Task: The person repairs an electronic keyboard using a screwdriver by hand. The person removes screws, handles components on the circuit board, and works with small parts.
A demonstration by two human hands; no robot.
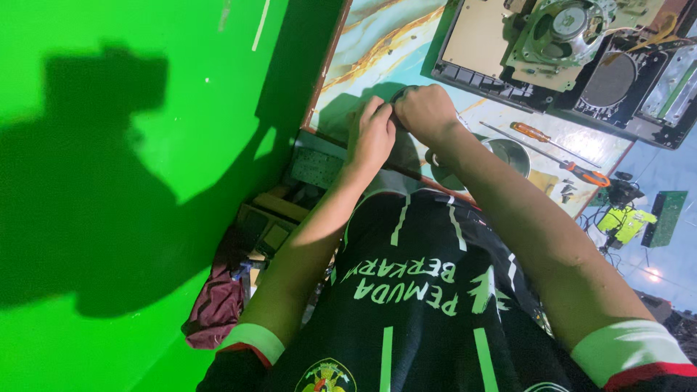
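I am holding a small dark ring-shaped part (398, 98) near the worktop's (377, 51) left edge, my left hand (370, 136) and right hand (425, 110) both pinching it, touching each other. Two orange-handled screwdrivers (559, 149) are lying toward the right edge, and an opened speaker chassis (566, 51) is sitting at the far corner.
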